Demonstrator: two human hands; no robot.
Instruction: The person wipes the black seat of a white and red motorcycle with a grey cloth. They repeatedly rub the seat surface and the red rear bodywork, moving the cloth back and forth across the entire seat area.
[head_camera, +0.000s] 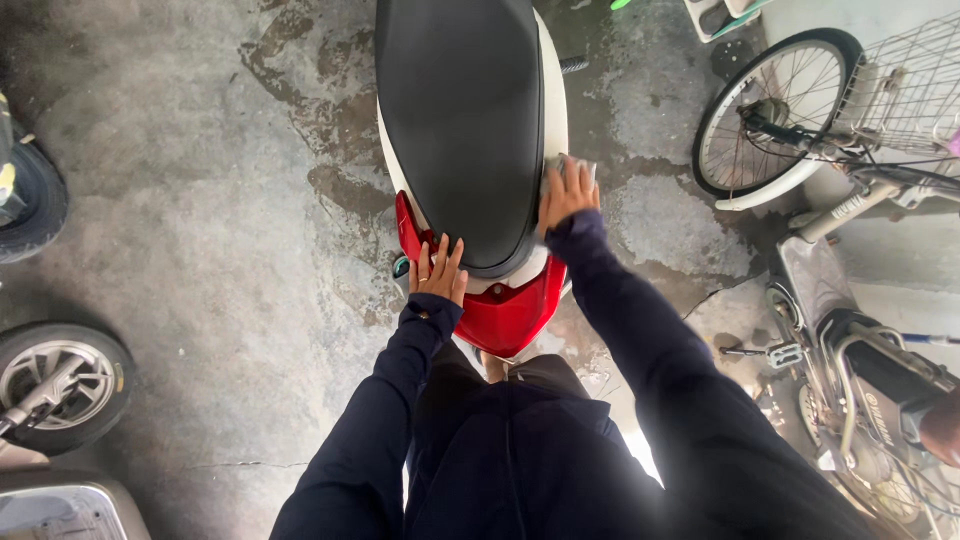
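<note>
One scooter (470, 130): left hand (438, 272) lies flat, unclenched, at the seat edge; right hand (567, 195) presses one cloth (553, 168) against its side.

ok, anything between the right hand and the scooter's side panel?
Only the grey cloth: the right hand presses it flat on the white side panel beside the black seat. The left hand rests bare at the seat's rear edge.

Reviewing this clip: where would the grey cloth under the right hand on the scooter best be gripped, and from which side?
Probably at the cloth's free edge beyond the right hand's fingertips, coming from the scooter's right side. It lies flat against the white side panel beside the black seat, so only that edge offers a pinch.
</note>
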